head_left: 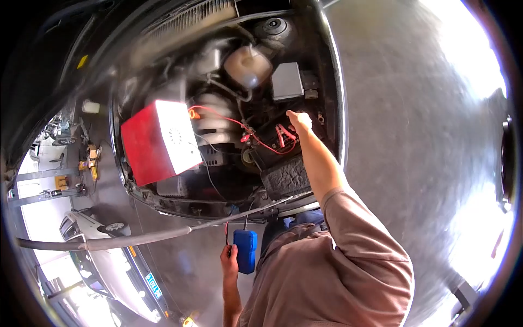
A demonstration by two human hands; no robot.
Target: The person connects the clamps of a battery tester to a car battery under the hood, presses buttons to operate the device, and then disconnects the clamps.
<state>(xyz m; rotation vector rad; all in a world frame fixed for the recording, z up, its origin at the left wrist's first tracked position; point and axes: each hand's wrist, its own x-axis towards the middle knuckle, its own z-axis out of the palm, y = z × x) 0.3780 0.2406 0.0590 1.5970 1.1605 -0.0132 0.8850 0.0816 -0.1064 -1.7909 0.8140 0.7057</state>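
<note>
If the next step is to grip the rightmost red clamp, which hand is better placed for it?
Right, probably. The right hand is over the engine bay, close beside that red clamp; the left hand is farther, down by the blue device, outside the bay.

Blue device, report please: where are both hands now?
Left hand at blue device. Right hand near red clamp, grip unclear. Red cable loops close by.
</note>
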